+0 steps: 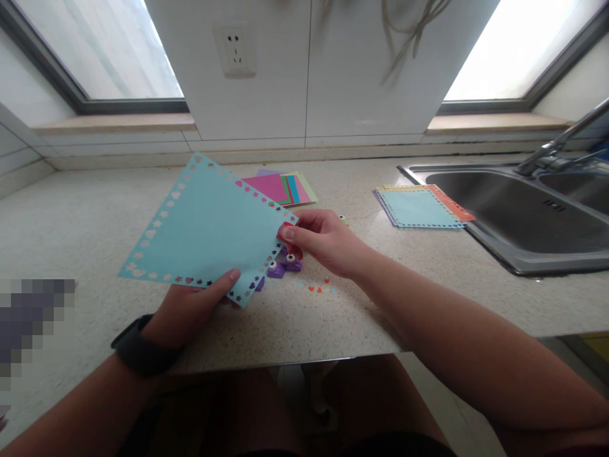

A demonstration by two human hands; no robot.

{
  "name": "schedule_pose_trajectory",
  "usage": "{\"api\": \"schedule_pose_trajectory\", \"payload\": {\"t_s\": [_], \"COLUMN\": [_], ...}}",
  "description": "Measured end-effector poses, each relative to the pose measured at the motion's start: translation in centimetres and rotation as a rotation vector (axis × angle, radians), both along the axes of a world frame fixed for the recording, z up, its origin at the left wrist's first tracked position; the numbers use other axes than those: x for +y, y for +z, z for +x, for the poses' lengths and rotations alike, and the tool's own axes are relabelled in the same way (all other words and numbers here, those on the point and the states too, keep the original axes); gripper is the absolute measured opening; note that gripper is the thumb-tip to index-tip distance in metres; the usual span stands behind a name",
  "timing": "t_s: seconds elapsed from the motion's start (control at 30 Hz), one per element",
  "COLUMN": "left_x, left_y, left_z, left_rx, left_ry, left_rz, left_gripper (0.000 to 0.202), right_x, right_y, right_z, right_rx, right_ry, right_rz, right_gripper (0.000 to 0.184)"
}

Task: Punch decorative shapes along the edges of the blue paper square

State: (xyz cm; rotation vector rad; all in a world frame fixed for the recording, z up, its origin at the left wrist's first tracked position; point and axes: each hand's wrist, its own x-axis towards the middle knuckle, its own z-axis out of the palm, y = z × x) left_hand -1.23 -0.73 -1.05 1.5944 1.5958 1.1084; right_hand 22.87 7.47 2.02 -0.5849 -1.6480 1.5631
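A light blue sheet of paper (pixel 200 222) is held up at a tilt over the counter, its border pierced by small hearts, stars and other shapes. My left hand (pixel 204 304) grips its lower edge, thumb on top and fingers mostly hidden beneath. At the sheet's right corner, my right hand (pixel 328 238) is closed on a small red paper punch (pixel 284 231), partly covered by thumb and fingers. Several purple paper punches (pixel 275 269) rest on the counter just below that corner. Tiny blue and orange paper cutouts (pixel 318 289) lie scattered to their right.
Coloured papers (pixel 271 187) lie behind the held sheet. A stack of punched sheets (pixel 419 208) sits at the right, against the rim of a steel sink (pixel 504 209). A small green item (pixel 343 219) shows behind my right hand. The counter's front edge (pixel 304 364) runs below my hands.
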Motion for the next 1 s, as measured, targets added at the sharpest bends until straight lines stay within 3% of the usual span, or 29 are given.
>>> {"api": "schedule_pose_trajectory", "payload": {"t_s": [1.0], "left_x": [0.03], "left_y": [-0.18], "left_z": [-0.02], "left_rx": [0.006], "left_ry": [0.039], "left_rz": [-0.025], "left_gripper": [0.025], "right_x": [-0.02], "right_y": [0.02], "right_z": [-0.30], "right_rx": [0.031], "right_ry": [-0.030], "right_rz": [-0.040], "right_gripper": [0.028]}}
